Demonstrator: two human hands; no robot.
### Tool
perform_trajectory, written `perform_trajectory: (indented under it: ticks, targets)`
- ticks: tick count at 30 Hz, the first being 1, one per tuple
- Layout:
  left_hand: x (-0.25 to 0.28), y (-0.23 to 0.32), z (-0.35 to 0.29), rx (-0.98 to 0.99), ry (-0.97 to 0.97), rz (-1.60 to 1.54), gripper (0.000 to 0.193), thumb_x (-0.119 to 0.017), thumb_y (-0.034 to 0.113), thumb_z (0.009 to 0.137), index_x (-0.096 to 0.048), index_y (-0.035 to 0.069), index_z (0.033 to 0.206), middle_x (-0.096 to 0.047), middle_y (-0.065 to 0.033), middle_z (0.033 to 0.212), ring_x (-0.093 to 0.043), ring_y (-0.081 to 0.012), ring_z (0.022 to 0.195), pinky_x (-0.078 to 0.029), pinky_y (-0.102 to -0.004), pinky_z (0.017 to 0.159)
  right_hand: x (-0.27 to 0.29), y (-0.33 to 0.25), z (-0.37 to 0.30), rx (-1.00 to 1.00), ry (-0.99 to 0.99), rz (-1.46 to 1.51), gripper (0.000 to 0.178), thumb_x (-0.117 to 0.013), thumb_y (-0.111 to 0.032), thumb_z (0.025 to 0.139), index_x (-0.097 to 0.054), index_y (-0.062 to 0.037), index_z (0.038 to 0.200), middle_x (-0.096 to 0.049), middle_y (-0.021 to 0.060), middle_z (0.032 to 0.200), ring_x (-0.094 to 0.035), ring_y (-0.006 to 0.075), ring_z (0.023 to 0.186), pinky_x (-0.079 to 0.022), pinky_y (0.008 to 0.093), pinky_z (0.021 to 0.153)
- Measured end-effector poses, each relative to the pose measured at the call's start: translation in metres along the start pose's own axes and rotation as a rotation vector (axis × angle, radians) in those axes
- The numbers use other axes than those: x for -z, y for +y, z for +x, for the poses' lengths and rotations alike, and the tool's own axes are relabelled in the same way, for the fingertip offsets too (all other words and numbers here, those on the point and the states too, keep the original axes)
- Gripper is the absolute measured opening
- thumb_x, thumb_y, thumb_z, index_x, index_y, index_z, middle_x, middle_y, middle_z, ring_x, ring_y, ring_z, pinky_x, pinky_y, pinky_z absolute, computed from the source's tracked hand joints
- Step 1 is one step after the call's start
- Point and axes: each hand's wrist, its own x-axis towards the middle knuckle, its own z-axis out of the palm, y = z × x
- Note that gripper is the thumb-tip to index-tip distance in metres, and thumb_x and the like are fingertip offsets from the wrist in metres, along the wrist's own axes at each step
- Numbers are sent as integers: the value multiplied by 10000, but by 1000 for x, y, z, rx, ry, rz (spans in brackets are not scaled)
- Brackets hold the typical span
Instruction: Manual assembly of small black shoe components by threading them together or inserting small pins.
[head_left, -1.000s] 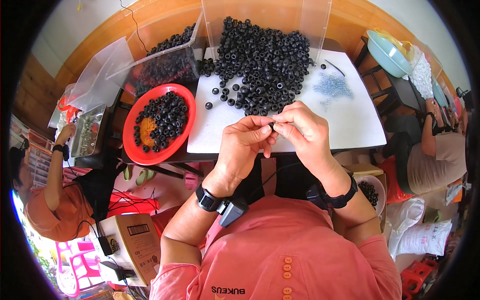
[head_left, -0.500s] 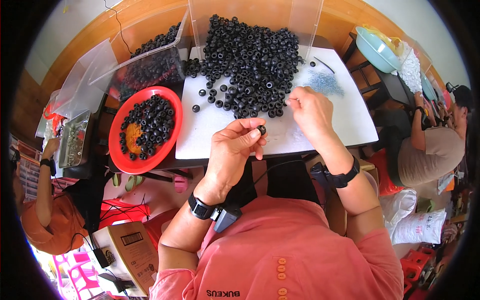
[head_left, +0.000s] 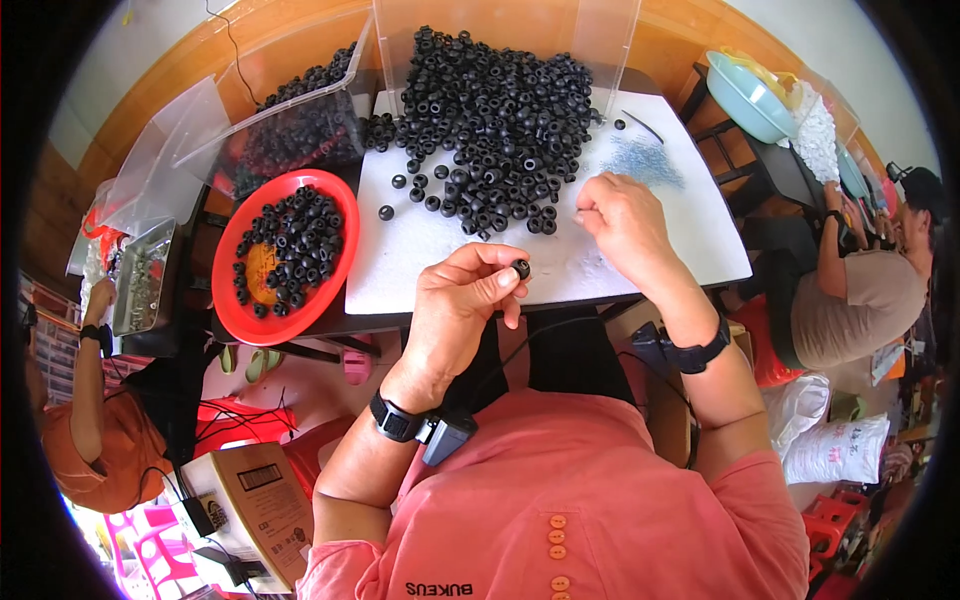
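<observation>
Between the thumb and forefinger of my left hand (head_left: 452, 305) is a small black bead-like part (head_left: 521, 268) with a hole, held near the front edge of a white board (head_left: 690, 240). My right hand (head_left: 632, 228) hovers over the board to the right, thumb and forefinger pinched; whatever they hold is too small to make out. A large heap of the same black parts (head_left: 495, 125) covers the back of the board, with several loose ones at its left. Tiny bluish clear pieces (head_left: 645, 163) lie scattered beyond my right hand.
A red plate (head_left: 226, 292) of black parts stands left of the board. Behind it is a clear bin (head_left: 300, 125) with more. A thin black strip (head_left: 642, 126) lies at the back right. Other people sit at both sides; a light-blue basin (head_left: 748, 100) stands far right.
My right hand has stayed pinched and shifted slightly. The left hand keeps hold of the black part, its hole turned a little. The whole view has moved slightly.
</observation>
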Motion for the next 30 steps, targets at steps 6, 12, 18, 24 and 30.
perform_trajectory:
  ticks: [6,12,18,24,30]
  targets:
    - [2,-2,2,-1,-9,12,183,-642,53,935,-642,-52,1084,-664,-115,930,-627,-161,765,-508,-276,602,10,-4,-20,1,-41,-5,44,-705,-102,771,-667,-96,793,-649,62,867,-612,294,911,-452,416,772]
    - [1,-1,2,-6,-10,22,197,-635,54,936,-642,-50,1102,-668,-133,941,-637,-179,784,-507,-293,603,5,11,-33,98,84,45,112,-701,-32,762,-666,-105,839,-627,46,863,-596,277,909,-440,412,775]
    - [-1,-1,1,-10,6,20,185,-630,38,937,-643,-56,1096,-665,-119,941,-628,-166,779,-509,-279,601,11,12,-37,99,134,126,157,-707,-30,754,-657,-103,884,-607,49,850,-584,279,893,-432,406,771]
    - [-1,-2,1,-13,11,30,203,-647,50,928,-642,-53,1102,-673,-133,941,-639,-182,787,-507,-292,602,7,1,-37,163,145,43,194,-740,-62,722,-671,-107,897,-590,51,889,-575,283,915,-429,407,785]
    - [-3,-1,1,0,14,35,188,-639,35,931,-642,-58,1094,-667,-120,943,-631,-168,788,-509,-279,600,2,2,-36,131,111,-11,198,-754,-79,714,-682,-106,896,-590,56,904,-572,279,932,-424,412,795]
